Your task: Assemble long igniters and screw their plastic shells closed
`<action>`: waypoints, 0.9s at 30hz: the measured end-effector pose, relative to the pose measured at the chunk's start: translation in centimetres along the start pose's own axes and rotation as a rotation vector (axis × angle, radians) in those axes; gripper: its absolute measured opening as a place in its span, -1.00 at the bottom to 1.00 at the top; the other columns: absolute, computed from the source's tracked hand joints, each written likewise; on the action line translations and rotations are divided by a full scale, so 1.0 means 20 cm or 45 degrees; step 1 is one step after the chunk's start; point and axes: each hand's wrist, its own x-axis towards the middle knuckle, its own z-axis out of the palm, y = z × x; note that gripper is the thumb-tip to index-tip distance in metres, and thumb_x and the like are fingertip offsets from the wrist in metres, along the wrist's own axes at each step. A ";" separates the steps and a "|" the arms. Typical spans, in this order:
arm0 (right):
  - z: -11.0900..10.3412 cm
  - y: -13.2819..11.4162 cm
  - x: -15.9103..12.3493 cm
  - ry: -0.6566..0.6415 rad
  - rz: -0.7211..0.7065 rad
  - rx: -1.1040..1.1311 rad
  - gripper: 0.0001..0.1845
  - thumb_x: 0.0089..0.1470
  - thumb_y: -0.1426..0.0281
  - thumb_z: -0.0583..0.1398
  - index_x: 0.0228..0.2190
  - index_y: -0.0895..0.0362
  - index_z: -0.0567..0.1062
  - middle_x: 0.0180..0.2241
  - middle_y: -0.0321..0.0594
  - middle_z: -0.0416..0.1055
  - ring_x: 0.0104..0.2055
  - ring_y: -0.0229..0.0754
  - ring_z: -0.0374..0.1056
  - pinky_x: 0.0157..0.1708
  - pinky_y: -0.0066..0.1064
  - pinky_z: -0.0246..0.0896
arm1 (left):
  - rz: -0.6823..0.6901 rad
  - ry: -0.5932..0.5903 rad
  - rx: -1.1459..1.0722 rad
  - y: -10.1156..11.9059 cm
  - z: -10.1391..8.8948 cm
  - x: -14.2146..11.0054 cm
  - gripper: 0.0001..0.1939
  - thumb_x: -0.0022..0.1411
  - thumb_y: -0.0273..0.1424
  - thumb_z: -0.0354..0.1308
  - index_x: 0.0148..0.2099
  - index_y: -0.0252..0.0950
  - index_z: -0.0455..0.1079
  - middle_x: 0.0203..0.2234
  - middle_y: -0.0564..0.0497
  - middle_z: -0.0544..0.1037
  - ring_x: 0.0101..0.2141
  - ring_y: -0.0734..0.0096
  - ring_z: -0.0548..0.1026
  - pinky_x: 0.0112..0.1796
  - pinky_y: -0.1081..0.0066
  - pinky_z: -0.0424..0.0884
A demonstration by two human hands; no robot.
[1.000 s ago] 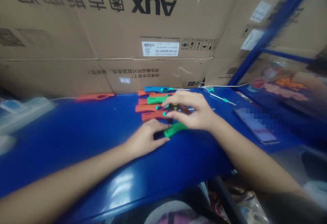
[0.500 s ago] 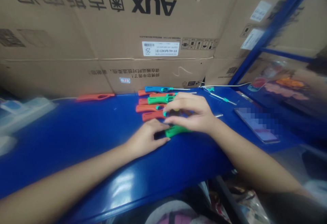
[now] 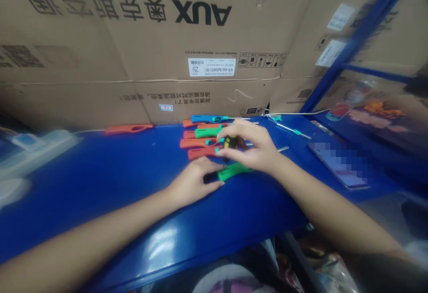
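My right hand [image 3: 256, 146] is closed around a short black-and-yellow screwdriver [image 3: 230, 142], its shaft pointing down at the green lighter [image 3: 234, 171]. That long-nosed lighter lies on the blue table, and my left hand [image 3: 192, 181] pinches its handle end between thumb and fingers. Just behind the hands are several more gas lighters in a rough stack: a red lighter [image 3: 200, 152], an orange lighter [image 3: 194, 143], another green lighter [image 3: 205, 132] and a blue lighter [image 3: 205, 118] at the back. My right hand covers parts of their metal tubes.
Large cardboard boxes [image 3: 133, 61] stand along the back of the blue table [image 3: 100, 168]. A red lighter casing [image 3: 129, 129] lies by them. A white power strip [image 3: 47, 150] is at left. At right are a phone [image 3: 337, 163], a loose metal tube [image 3: 289, 129] and a blue post [image 3: 354, 39].
The view has shifted slightly. The screwdriver in my right hand shows more plainly now. My left hand stays on the green lighter's end.
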 end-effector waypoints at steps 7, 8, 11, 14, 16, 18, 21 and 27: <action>-0.02 -0.06 0.00 -0.219 0.105 0.244 -0.74 0.32 0.44 0.11 0.00 0.12 0.48 -0.09 -0.12 0.54 -0.17 -0.22 0.46 -0.29 -0.42 0.37 | -0.025 0.004 -0.009 0.01 0.00 0.00 -0.65 0.24 -0.41 0.33 0.08 -0.19 0.54 -0.14 -0.03 0.66 -0.15 0.21 0.56 -0.07 0.24 0.49; -0.01 -0.06 0.00 -0.190 0.099 0.215 -0.80 0.28 0.42 0.17 -0.08 0.12 0.51 -0.17 -0.16 0.55 -0.26 -0.25 0.43 -0.35 -0.44 0.34 | -0.024 -0.004 -0.009 0.00 0.00 0.00 -0.65 0.24 -0.40 0.32 0.08 -0.18 0.54 -0.13 -0.03 0.65 -0.14 0.20 0.56 -0.06 0.23 0.48; 0.01 -0.04 0.00 -0.049 0.056 0.064 -0.86 0.14 0.35 0.35 -0.27 0.11 0.52 -0.35 -0.26 0.49 -0.39 -0.27 0.33 -0.40 -0.43 0.29 | -0.018 -0.029 -0.007 0.00 0.00 0.01 -0.64 0.27 -0.39 0.30 0.11 -0.18 0.53 -0.08 -0.04 0.64 -0.10 0.18 0.56 -0.02 0.20 0.47; 0.01 -0.03 0.00 -0.042 0.007 0.054 -0.82 0.17 0.33 0.33 -0.19 0.12 0.53 -0.29 -0.22 0.53 -0.29 -0.23 0.40 -0.29 -0.39 0.35 | -0.024 -0.021 -0.008 -0.01 0.00 0.00 -0.65 0.26 -0.39 0.30 0.10 -0.20 0.53 -0.08 -0.04 0.64 -0.11 0.18 0.56 -0.02 0.20 0.48; 0.00 -0.04 0.00 -0.131 0.029 0.148 -0.77 0.28 0.38 0.19 -0.05 0.12 0.50 -0.15 -0.14 0.54 -0.14 -0.18 0.44 -0.25 -0.37 0.38 | -0.025 -0.004 -0.008 -0.01 0.00 0.00 -0.65 0.25 -0.40 0.31 0.09 -0.20 0.54 -0.09 -0.03 0.65 -0.12 0.20 0.56 -0.03 0.21 0.48; -0.01 -0.06 0.00 -0.218 0.101 0.244 -0.69 0.32 0.43 0.09 0.05 0.12 0.45 -0.06 -0.11 0.52 -0.09 -0.18 0.45 -0.25 -0.39 0.40 | -0.018 0.008 -0.006 0.00 0.00 -0.01 -0.64 0.25 -0.39 0.32 0.10 -0.18 0.53 -0.11 -0.02 0.65 -0.12 0.20 0.55 -0.03 0.21 0.48; -0.02 -0.06 -0.01 -0.238 0.211 0.274 -0.69 0.29 0.43 0.13 0.05 0.12 0.44 -0.09 -0.14 0.51 -0.21 -0.24 0.46 -0.33 -0.45 0.40 | -0.020 0.005 0.007 0.00 0.00 -0.01 -0.64 0.24 -0.39 0.33 0.10 -0.18 0.53 -0.12 -0.02 0.65 -0.13 0.21 0.55 -0.04 0.21 0.48; 0.01 0.02 -0.04 -0.042 0.213 -0.071 -0.65 0.12 0.19 0.35 -0.13 0.08 0.46 -0.17 -0.20 0.52 -0.27 -0.20 0.45 -0.26 -0.37 0.41 | -0.012 0.034 0.038 0.01 0.00 -0.01 -0.66 0.24 -0.40 0.31 0.08 -0.22 0.53 -0.11 -0.05 0.64 -0.11 0.21 0.54 -0.03 0.19 0.48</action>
